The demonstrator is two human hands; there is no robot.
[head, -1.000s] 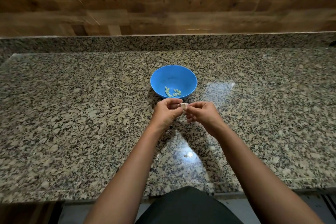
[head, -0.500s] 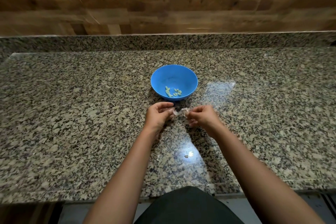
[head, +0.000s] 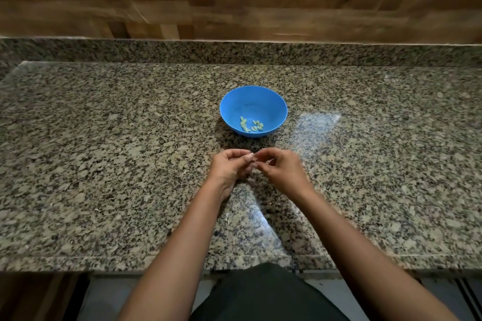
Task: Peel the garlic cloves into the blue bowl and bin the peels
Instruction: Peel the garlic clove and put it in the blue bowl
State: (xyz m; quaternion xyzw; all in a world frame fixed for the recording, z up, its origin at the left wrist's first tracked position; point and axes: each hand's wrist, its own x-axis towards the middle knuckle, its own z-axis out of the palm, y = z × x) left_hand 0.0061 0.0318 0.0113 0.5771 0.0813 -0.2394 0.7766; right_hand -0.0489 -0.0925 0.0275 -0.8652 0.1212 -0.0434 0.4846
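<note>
Your left hand (head: 229, 167) and right hand (head: 280, 168) met fingertip to fingertip over the granite counter (head: 104, 164), pinched shut on something too small to identify. The blue bowl (head: 253, 101), holding peeled cloves (head: 251, 124), sat just beyond both hands, about equally near to each.

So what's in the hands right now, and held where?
Cannot be told: left hand and right hand pinch fingertips together, hiding whatever is between them.

no readable text or labels, as far as visible.
</note>
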